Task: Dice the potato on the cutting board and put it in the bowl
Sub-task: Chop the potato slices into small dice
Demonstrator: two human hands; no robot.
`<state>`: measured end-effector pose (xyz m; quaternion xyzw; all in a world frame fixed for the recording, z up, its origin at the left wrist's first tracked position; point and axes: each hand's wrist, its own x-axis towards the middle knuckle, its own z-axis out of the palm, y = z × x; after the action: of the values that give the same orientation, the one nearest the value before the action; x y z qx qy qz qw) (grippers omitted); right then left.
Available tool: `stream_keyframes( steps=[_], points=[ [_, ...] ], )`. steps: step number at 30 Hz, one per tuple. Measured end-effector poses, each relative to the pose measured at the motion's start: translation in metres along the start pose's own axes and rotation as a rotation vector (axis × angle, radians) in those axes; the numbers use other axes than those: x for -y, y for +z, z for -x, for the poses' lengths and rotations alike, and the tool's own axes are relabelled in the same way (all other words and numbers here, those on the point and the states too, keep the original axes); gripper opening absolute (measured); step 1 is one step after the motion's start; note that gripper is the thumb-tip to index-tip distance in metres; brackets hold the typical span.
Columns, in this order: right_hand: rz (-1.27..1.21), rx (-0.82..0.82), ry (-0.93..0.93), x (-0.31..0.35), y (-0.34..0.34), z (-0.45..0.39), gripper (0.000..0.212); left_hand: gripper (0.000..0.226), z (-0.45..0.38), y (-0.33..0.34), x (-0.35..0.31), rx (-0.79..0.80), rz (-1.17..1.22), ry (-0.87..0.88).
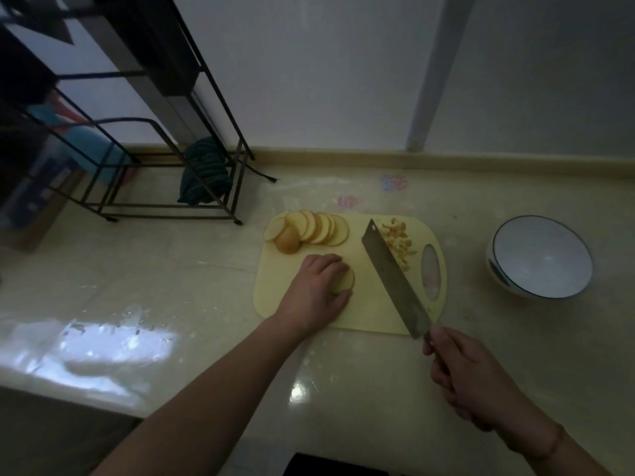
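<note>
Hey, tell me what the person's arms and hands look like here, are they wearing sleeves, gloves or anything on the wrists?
Both forearms are bare, with no sleeves in view. The left hand and the right hand wear no gloves, and no rings show. The right wrist seems to carry a thin band, but the dim light makes it too hard to be sure. The left wrist looks bare.

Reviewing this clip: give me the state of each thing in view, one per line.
Left hand: holding a small stack of slices on the cutting board.
Right hand: gripping the cleaver.
Sliced rounds: fanned, uncut.
Diced pieces: piled on board.
Bowl: empty.
</note>
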<state>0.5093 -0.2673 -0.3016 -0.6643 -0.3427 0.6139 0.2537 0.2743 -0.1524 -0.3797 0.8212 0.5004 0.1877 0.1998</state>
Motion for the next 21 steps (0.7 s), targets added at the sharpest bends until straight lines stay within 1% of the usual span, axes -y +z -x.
stream_keyframes(
  steps=[5, 9, 10, 12, 13, 15, 18, 21],
  points=[
    [0.036, -0.017, -0.016, 0.0, 0.007, 0.004, 0.043, 0.044, -0.003, 0.01, -0.009, -0.018, -0.03, 0.003],
    [0.162, -0.028, -0.076, 0.001, 0.013, 0.003, 0.049, 0.039, -0.004, 0.015, -0.012, -0.032, -0.024, 0.031],
    [0.201, -0.035, -0.095, 0.002, 0.014, 0.003, 0.052, 0.036, -0.004, 0.014, -0.011, -0.039, -0.032, 0.059],
    [0.252, -0.045, -0.131, 0.002, 0.017, 0.004, 0.059, 0.031, -0.004, 0.01, -0.005, -0.044, -0.096, 0.171],
    [0.27, -0.048, -0.148, 0.002, 0.018, 0.005, 0.06, 0.029, -0.004, 0.007, -0.002, -0.045, -0.143, 0.243],
    [0.305, -0.062, -0.184, 0.001, 0.018, 0.008, 0.055, 0.026, -0.006, 0.004, 0.003, -0.037, -0.196, 0.345],
    [0.349, -0.067, -0.247, 0.002, 0.018, 0.01, 0.047, 0.026, -0.008, 0.005, 0.004, -0.017, -0.192, 0.392],
    [0.378, -0.075, -0.305, 0.001, 0.018, 0.008, 0.046, 0.028, -0.008, 0.005, 0.002, -0.03, -0.189, 0.382]
  ],
)
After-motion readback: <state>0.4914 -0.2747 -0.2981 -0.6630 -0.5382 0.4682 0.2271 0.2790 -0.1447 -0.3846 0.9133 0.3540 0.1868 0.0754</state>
